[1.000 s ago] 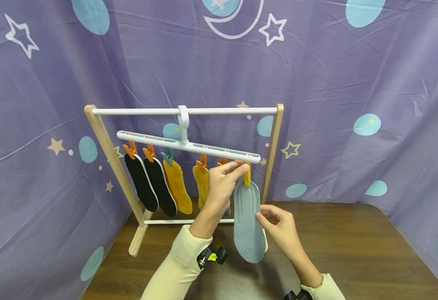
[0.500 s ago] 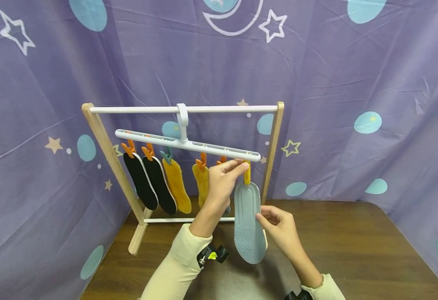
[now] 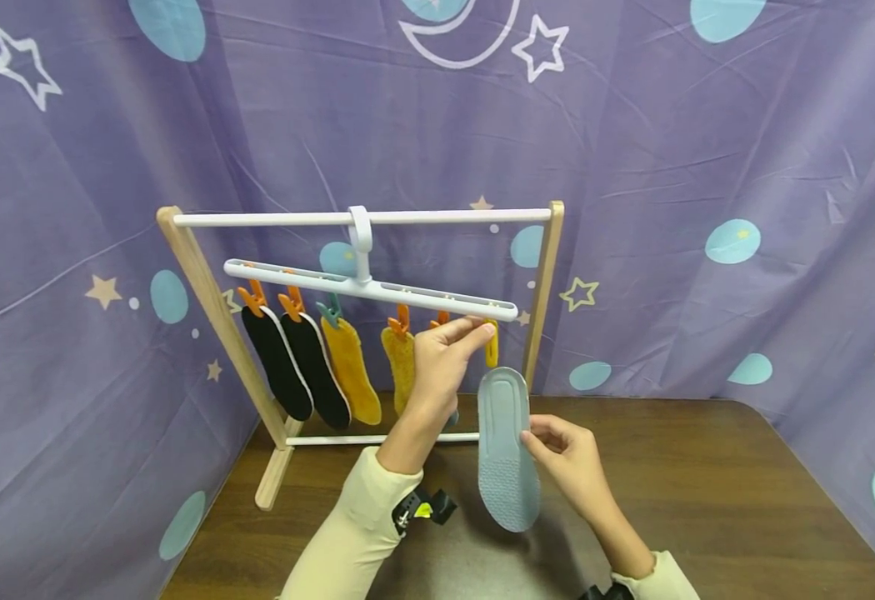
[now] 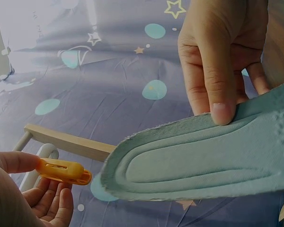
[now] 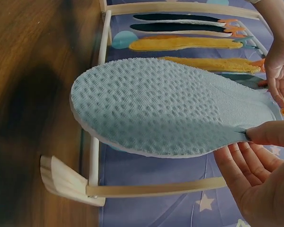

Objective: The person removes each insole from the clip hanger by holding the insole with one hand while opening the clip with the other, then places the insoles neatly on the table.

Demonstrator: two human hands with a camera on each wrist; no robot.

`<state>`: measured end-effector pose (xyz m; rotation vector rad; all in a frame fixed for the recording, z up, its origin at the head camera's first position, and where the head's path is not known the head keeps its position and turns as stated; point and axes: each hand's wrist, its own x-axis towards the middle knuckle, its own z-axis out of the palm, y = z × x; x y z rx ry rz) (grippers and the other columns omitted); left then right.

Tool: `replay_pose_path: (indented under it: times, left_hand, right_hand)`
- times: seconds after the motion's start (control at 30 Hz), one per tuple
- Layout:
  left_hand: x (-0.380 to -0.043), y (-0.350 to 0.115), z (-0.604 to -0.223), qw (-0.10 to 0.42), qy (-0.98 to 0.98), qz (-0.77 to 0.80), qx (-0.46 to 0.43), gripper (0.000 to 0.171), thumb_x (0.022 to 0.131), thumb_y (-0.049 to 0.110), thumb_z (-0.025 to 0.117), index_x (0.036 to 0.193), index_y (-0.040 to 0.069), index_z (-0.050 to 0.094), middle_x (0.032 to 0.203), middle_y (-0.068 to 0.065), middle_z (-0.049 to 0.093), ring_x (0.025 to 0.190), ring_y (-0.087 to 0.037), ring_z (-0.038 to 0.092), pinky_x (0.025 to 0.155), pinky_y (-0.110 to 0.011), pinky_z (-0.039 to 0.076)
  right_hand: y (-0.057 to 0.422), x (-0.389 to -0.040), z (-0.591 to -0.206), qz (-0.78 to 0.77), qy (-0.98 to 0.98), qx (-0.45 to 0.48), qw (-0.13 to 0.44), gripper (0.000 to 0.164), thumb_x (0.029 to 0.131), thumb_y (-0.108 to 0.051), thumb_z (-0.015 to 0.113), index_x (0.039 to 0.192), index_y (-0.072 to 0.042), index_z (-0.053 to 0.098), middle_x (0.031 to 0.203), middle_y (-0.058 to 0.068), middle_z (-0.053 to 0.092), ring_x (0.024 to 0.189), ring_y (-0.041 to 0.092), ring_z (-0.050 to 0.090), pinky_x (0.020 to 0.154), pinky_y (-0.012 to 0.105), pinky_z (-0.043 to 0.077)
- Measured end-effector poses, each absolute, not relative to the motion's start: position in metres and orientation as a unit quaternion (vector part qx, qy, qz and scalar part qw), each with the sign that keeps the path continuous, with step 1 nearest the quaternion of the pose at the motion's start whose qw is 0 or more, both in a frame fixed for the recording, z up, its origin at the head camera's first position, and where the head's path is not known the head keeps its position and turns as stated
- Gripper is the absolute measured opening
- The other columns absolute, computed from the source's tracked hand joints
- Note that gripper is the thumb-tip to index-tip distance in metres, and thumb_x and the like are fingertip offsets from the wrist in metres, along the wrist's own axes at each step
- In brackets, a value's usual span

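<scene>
From afar I log left hand (image 3: 440, 360) pinching yellow clip (image 3: 492, 350) under white hanger (image 3: 437, 301), right hand (image 3: 568, 457) pinching grey insole (image 3: 507, 454) by its edge, just below the clip and apart from it.

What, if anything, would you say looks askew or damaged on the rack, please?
The white hanger looks askew: its right end, where the left hand pinches a yellow clothespin, sits lower than its left end, while the rail above runs nearly level. No damage stands out.
</scene>
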<state>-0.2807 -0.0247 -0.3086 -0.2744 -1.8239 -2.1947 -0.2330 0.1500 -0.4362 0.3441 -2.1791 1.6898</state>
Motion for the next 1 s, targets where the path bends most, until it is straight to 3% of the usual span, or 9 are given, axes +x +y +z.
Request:
replay_pose_path:
  times: [0.37,0.57,1.0]
  left_hand:
    - [-0.282,-0.023,-0.308,0.136,-0.624,-0.764,-0.095,0.022,0.085,0.002,0.077,0.103,-0.009,0.076,0.095,-0.010,0.079,0.086,-0.006,0.068,0.084,-0.021,0.055]
    - [-0.283,-0.022,-0.309,0.132,-0.622,-0.766,-0.093,0.022,0.085,0.002,0.077,0.104,-0.010,0.075,0.094,-0.007,0.078,0.083,-0.005,0.068,0.081,-0.020,0.054]
    - [-0.281,-0.022,-0.309,0.124,-0.634,-0.756,-0.099,0.029,0.086,0.002,0.076,0.112,-0.009,0.073,0.109,-0.020,0.076,0.088,-0.007,0.068,0.090,-0.025,0.056]
  right_hand:
    - [0.171,-0.233,-0.437,0.593,-0.784,0.096,0.157,0.015,0.090,-0.002,0.075,0.103,0.006,0.075,0.087,0.020,0.075,0.071,0.006,0.068,0.059,0.030,0.061]
    - [0.184,-0.234,-0.439,0.582,-0.794,0.091,0.150,0.016,0.090,-0.001,0.075,0.104,0.006,0.075,0.087,0.019,0.075,0.070,0.005,0.067,0.060,0.027,0.060]
    - [0.213,-0.238,-0.445,0.560,-0.809,0.086,0.153,0.020,0.090,-0.002,0.075,0.107,0.008,0.073,0.088,0.020,0.075,0.069,0.002,0.066,0.058,0.025,0.059]
